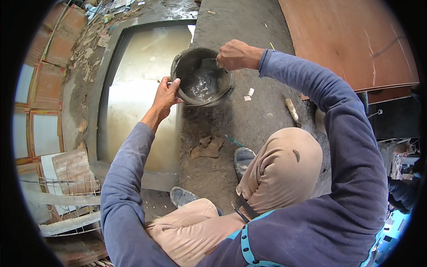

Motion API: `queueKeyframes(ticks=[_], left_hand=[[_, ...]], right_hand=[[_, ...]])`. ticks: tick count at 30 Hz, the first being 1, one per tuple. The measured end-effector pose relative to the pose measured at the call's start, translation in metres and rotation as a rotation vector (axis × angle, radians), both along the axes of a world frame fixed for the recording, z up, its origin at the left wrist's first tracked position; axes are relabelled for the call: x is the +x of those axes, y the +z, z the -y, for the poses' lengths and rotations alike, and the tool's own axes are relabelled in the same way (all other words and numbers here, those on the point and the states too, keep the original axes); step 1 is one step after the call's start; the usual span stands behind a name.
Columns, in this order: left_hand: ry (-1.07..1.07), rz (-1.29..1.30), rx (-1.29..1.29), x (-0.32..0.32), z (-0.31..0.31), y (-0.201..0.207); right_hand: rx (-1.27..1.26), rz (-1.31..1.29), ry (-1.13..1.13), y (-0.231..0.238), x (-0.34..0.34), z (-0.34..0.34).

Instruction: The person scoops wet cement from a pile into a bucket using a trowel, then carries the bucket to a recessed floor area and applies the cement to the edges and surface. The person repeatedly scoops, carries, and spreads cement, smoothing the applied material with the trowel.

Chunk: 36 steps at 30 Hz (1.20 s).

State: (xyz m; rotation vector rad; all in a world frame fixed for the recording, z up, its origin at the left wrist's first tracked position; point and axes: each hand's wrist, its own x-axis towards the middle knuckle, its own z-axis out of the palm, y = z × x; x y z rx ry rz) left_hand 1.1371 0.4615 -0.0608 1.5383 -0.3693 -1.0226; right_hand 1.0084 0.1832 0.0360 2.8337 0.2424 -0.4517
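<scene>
A dark, mortar-caked bucket (181,62) is tilted toward me, with wet grey stuff glistening inside. My left hand (167,94) grips its left rim, thumb over the edge and fingers around the outside. At the right rim is my right hand (235,55), its fingers curled closed. Just below those fingers, a flat grey shape (211,65) shows inside the bucket; whether the hand holds it cannot be made out.
Left of the bucket lies a rectangular, cement-rimmed basin (147,142) of murky water. A wooden-handled tool (292,110) and torn brown paper (208,147) lie on the ground. Brown board (351,40) fills the upper right. Stacked tile boxes (46,86) line the left.
</scene>
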Motion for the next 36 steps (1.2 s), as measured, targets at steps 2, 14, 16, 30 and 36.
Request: queueKeyframes(ticks=[2,14,16,30,36], left_hand=[[0.050,-0.008,0.018,0.002,0.004,-0.002],[0.012,-0.026,0.077,0.037,0.013,0.007],[0.001,0.011,0.111,0.037,0.009,0.012],[-0.001,0.787,-0.015,0.006,-0.019,-0.012],[0.253,0.282,-0.165,-0.009,-0.047,0.032]], right_hand=[[0.125,-0.083,-0.051,0.014,-0.002,-0.009],[-0.027,0.411,0.406,0.051,0.019,0.014],[0.013,0.301,0.294,0.054,0.024,0.033],[0.318,-0.041,0.016,0.044,-0.039,-0.056],[0.422,0.198,0.105,0.098,-0.010,-0.088]])
